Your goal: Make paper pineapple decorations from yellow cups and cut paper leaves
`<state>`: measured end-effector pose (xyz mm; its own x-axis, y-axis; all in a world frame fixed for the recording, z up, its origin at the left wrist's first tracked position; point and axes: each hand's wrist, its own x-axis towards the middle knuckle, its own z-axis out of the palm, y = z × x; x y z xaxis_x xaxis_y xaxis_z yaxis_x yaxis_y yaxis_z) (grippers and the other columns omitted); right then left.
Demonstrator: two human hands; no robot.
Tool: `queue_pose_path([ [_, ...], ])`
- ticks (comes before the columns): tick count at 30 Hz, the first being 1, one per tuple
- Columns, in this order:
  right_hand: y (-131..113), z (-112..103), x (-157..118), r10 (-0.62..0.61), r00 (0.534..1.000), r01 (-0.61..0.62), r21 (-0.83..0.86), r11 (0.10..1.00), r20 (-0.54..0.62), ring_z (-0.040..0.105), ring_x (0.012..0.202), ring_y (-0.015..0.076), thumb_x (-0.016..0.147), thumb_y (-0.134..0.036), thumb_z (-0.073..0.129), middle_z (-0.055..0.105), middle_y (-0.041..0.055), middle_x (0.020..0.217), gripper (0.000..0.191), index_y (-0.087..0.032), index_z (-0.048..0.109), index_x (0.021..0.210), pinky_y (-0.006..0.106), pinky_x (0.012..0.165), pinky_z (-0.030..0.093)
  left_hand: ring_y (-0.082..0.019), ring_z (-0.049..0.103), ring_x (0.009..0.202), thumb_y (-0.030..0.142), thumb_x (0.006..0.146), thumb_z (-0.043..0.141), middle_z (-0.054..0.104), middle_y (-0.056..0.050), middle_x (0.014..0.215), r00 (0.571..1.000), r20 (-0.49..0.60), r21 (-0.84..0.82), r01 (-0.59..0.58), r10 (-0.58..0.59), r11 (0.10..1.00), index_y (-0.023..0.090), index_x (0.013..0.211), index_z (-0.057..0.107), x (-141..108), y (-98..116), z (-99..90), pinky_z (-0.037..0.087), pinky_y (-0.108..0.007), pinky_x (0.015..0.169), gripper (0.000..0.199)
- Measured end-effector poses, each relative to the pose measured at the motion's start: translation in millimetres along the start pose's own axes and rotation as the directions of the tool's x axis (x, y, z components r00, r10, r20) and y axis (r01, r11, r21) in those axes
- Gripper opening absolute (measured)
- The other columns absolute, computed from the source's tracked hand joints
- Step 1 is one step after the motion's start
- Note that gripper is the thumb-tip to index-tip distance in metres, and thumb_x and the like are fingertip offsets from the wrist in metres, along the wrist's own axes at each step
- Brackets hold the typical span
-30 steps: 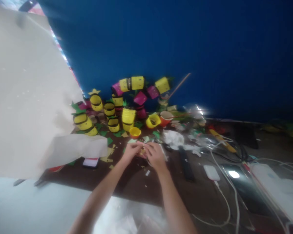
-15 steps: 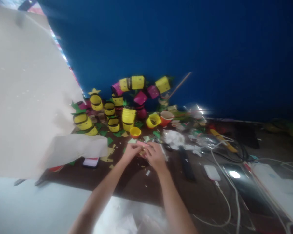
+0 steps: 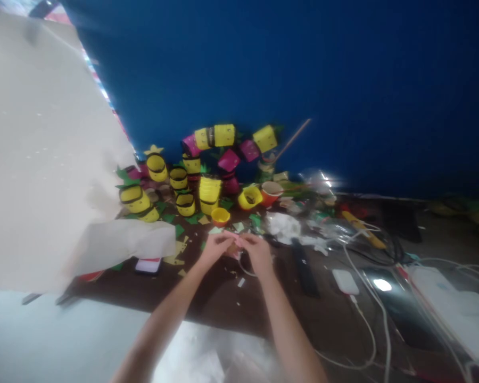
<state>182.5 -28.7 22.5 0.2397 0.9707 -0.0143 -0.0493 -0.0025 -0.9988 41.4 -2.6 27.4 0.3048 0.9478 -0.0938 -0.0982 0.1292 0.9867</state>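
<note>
Both hands meet over the dark table (image 3: 207, 298) near its middle. My left hand (image 3: 216, 249) pinches the left side of a small pink paper piece (image 3: 232, 236). On the piece's right side, my right hand (image 3: 256, 250) has its fingers closed too. Below and between the hands, more pinkish paper shows, blurred. Beyond them stand a small yellow-orange cup (image 3: 221, 216) and a yellow cup (image 3: 250, 197). A thin pale ring-like strip (image 3: 245, 270) curves beside my right hand.
Yellow and purple paper cylinders (image 3: 209, 190) stand at the back by the blue wall. Green and yellow scraps (image 3: 176, 255) and a phone (image 3: 148, 265) lie left. Rightward are a black strip-like object (image 3: 304, 268), a white charger (image 3: 346, 282) and cables.
My right hand has shifted slightly right and its fingers have drawn together at the pink paper. More of the pink piece shows, and the pale curved strip has come into sight.
</note>
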Motion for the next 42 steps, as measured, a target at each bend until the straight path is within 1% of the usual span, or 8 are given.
queue_pose_path([
  [9, 1.3, 1.1, 2.9, 0.121, 0.99, -0.104, 0.211, 0.972, -0.066, 0.049, 0.049, 0.0106, 0.056, -0.028, 0.069, 0.056, -0.0007, 0.051, 0.015, -0.014, 0.065, 0.058, 0.025, 0.05, 0.038, -0.012, 0.054, 0.053, 0.03, 0.069, 0.059, 0.061, -0.002, 0.059, 0.997, -0.038, 0.135, -0.067, 0.072, 0.989, 0.013, 0.07, 0.068, 1.2, -4.3, 0.3, 0.043, -0.021, 0.049, 0.019],
  [15, -7.2, -10.8, 4.3, 0.107, 0.977, -0.057, 0.262, 0.963, -0.182, 0.044, 0.047, 0.0089, 0.056, -0.028, 0.07, 0.053, -0.0022, 0.05, 0.015, -0.015, 0.064, 0.06, 0.023, 0.046, 0.034, -0.016, 0.057, 0.071, 0.022, 0.066, 0.06, 0.064, -0.004, 0.074, 0.98, -0.111, 0.248, -0.135, 0.167, 0.959, 0.016, 0.074, 0.066, 7.1, 1.2, 5.4, 0.047, -0.027, 0.067, 0.011],
  [20, -2.4, -19.3, 8.4, 0.112, 0.964, -0.027, 0.329, 0.944, -0.242, 0.044, 0.047, 0.0078, 0.055, -0.029, 0.07, 0.055, -0.0023, 0.054, 0.017, -0.015, 0.064, 0.064, 0.023, 0.046, 0.033, -0.024, 0.052, 0.1, 0.017, 0.064, 0.062, 0.054, -0.014, 0.111, 0.915, -0.094, 0.452, -0.313, 0.394, 0.835, 0.012, 0.118, 0.047, 44.8, 16.6, 25.5, 0.042, -0.036, 0.087, 0.055],
  [23, 3.7, -21.5, 10.7, 0.122, 0.958, -0.018, 0.369, 0.929, -0.26, 0.045, 0.047, 0.007, 0.054, -0.029, 0.071, 0.056, -0.0023, 0.056, 0.019, -0.015, 0.064, 0.066, 0.022, 0.048, 0.034, -0.029, 0.035, 0.122, 0.017, 0.063, 0.064, 0.038, -0.021, 0.129, 0.843, -0.017, 0.579, -0.429, 0.537, 0.693, 0.006, 0.13, 0.029, 79.6, 28.6, 38.3, 0.028, -0.042, 0.101, 0.077],
  [26, 5.8, -23.9, 11.2, 0.114, 0.95, 0.009, 0.391, 0.92, -0.29, 0.045, 0.048, 0.0071, 0.054, -0.032, 0.072, 0.056, -0.0021, 0.057, 0.023, -0.015, 0.064, 0.067, 0.022, 0.048, 0.035, -0.031, 0.023, 0.129, 0.018, 0.058, 0.069, 0.024, -0.022, 0.139, 0.828, 0.046, 0.599, -0.471, 0.559, 0.648, 0.008, 0.134, 0.019, 107.4, 35.0, 47.7, 0.018, -0.043, 0.106, 0.092],
  [30, 3.6, -26.1, 9.9, 0.09, 0.941, 0.045, 0.383, 0.923, -0.327, 0.045, 0.047, 0.0077, 0.054, -0.035, 0.071, 0.055, -0.0022, 0.054, 0.025, -0.015, 0.064, 0.066, 0.022, 0.048, 0.036, -0.029, 0.032, 0.125, 0.015, 0.054, 0.071, 0.033, -0.019, 0.135, 0.851, 0.041, 0.512, -0.467, 0.523, 0.721, 0.012, 0.135, 0.02, 122.4, 35.7, 55.2, 0.023, -0.042, 0.104, 0.096],
  [36, -3.4, -32.7, 9.4, 0.039, 0.936, 0.07, 0.295, 0.953, -0.35, 0.051, 0.054, 0.0101, 0.057, -0.032, 0.07, 0.059, -0.0019, 0.059, 0.021, -0.016, 0.066, 0.07, 0.024, 0.054, 0.04, -0.025, 0.055, 0.102, 0.024, 0.052, 0.077, 0.057, -0.013, 0.107, 0.869, -0.052, 0.431, -0.424, 0.491, 0.796, 0.015, 0.137, 0.015, 111.4, 49.1, 52.5, 0.038, -0.038, 0.093, 0.105],
  [42, -45.7, -55.4, 15.2, -0.026, 0.946, 0.085, 0.169, 0.982, -0.324, 0.057, 0.076, 0.0176, 0.052, -0.024, 0.073, 0.066, 0.0043, 0.083, 0.014, -0.016, 0.067, 0.06, 0.03, 0.072, 0.043, -0.022, 0.061, 0.086, 0.027, 0.053, 0.078, 0.061, -0.006, 0.087, 0.951, -0.012, 0.264, -0.295, 0.309, 0.918, 0.018, 0.138, -0.002, 92.6, 67.7, 36.0, 0.045, -0.04, 0.084, 0.117],
])
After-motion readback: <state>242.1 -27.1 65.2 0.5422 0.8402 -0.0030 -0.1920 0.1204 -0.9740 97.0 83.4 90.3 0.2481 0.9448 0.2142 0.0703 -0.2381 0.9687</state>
